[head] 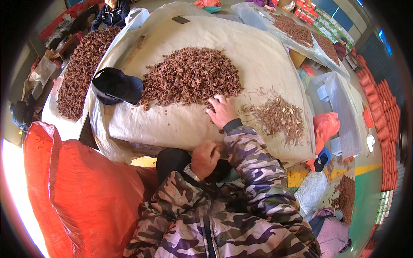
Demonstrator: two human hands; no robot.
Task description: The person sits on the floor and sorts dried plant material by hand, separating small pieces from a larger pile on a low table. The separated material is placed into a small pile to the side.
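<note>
A large heap of dried star anise (193, 75) lies on the pale cloth-covered table (155, 124) before me. My right hand (222, 111) rests at the near edge of that heap, fingers bent down onto a few pieces; whether they grip any is hidden. To its right is a smaller pile of thin brown stems (280, 117) with pale bits. My left hand (205, 158), with a metal-banded watch at the wrist, is over my lap by the table's near edge, its fingers curled; its palm is hidden, so I cannot tell whether it holds anything.
A black cap (117, 87) touches the heap's left side. A phone (180, 20) lies at the far edge. A big red sack (87, 193) stands at my left. Another star anise heap (84, 71) is beyond it, near a seated person (111, 16). Stacked red sacks line the right.
</note>
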